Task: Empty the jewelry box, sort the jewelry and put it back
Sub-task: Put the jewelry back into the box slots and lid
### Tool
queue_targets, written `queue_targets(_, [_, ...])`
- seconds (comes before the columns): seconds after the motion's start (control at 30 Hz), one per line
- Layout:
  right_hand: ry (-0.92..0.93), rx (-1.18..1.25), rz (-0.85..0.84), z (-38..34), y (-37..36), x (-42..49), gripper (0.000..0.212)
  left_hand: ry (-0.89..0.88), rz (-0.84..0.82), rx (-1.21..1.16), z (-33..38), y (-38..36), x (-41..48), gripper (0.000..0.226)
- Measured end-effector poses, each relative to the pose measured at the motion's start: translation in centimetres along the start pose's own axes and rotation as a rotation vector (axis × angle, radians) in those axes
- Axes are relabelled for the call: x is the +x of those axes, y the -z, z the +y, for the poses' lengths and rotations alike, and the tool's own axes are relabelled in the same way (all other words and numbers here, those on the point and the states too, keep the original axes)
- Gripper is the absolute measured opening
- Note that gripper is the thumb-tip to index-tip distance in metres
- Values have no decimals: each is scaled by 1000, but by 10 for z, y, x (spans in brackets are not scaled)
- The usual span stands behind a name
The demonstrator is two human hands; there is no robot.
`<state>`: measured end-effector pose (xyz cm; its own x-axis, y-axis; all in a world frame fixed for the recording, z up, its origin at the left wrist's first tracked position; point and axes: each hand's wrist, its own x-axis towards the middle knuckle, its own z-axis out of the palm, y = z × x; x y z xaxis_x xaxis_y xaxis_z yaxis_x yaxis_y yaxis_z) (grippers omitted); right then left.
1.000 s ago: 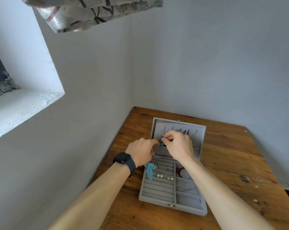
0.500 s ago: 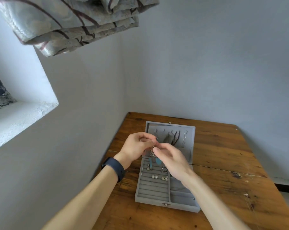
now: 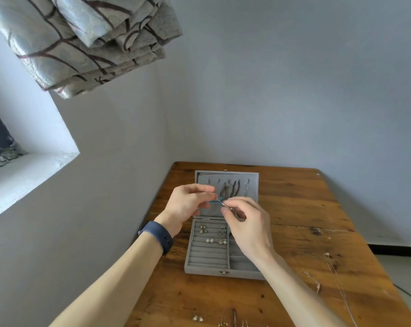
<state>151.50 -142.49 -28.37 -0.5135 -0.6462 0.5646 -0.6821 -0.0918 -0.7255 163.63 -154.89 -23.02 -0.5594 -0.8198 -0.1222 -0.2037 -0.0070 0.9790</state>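
A grey velvet jewelry box (image 3: 208, 258) lies open on the wooden table (image 3: 301, 223), its lid (image 3: 252, 182) leaning back with several necklaces (image 3: 232, 188) hung inside. Several small earrings (image 3: 212, 234) sit in the slotted left half. Above the box, my left hand (image 3: 188, 204) and my right hand (image 3: 247, 223) together pinch a small blue earring (image 3: 217, 200) with a thin metal hook. My right forearm hides part of the box's right compartments.
Loose jewelry lies on the table: thin chains (image 3: 336, 272) at the right and small earrings (image 3: 197, 317) near the front edge. Grey walls close the table's far and left sides. A patterned curtain (image 3: 86, 41) hangs at the upper left above a window ledge (image 3: 30, 171).
Both hands have lifted the blue earring from the box's hinge area and now hold it above the box. The view has tilted, showing the table's front edge and the loose jewelry.
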Motion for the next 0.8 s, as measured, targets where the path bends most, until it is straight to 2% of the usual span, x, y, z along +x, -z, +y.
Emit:
queue_targets(0.07, [-7, 88, -52, -4, 4, -6, 13, -52, 3, 4, 5, -3, -5, 10])
queue_targets(0.13, [-169, 250, -100, -12, 8, -9, 6, -93, -9, 7, 10, -4, -11, 10])
queue_targets(0.2, [-342, 412, -93, -18, 11, -5, 14, -118, -28, 32, 14, -4, -16, 11])
queue_targets(0.27, [-451, 542, -138, -22, 14, 0, 12, -128, -52, 61, 17, -3, -21, 12])
queue_targets(0.33, [-472, 597, -241, -25, 15, 2, 17, -133, -81, 74, 18, -1, -25, 14])
queue_targets(0.43, [-422, 514, -310, -27, 16, 3, 21, -152, -87, 105, 16, 1, -30, 16])
queue_targets(0.63, [-504, 561, -307, -25, 14, 2, 16, -227, -20, 235, 9, 2, -28, 15])
queue_targets(0.8, [-538, 678, -261, -19, 13, 2, 18, -238, 47, 246, 1, 4, -24, 14])
